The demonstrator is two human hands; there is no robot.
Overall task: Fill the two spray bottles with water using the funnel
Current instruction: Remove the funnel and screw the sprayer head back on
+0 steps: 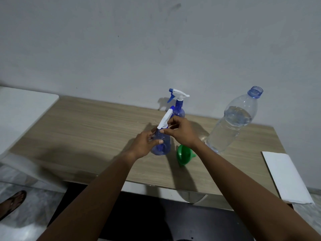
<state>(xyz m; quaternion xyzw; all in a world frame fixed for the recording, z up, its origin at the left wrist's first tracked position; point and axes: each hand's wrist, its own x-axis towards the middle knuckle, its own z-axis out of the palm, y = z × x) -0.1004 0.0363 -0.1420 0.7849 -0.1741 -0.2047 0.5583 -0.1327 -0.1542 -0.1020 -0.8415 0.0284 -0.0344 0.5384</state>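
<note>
- The left hand [145,145] is curled round the body of the near spray bottle [165,146], which stands on the table [86,129]. Its fingers hide the bottle's left side.
- The right hand [181,133] pinches the neck under the white trigger head [165,119]. Whether the head is screwed tight cannot be told.
- The second spray bottle [179,111] stands behind, its base hidden by the right hand.
- The green funnel [183,153] lies on its side, partly under the right wrist.
- The uncapped water bottle [231,122], partly full, stands at the right.

Forearms [97,193], left hand [143,145] and right hand [182,134] are bare (one foot [7,206] wears a dark thong sandal [20,197]).
</note>
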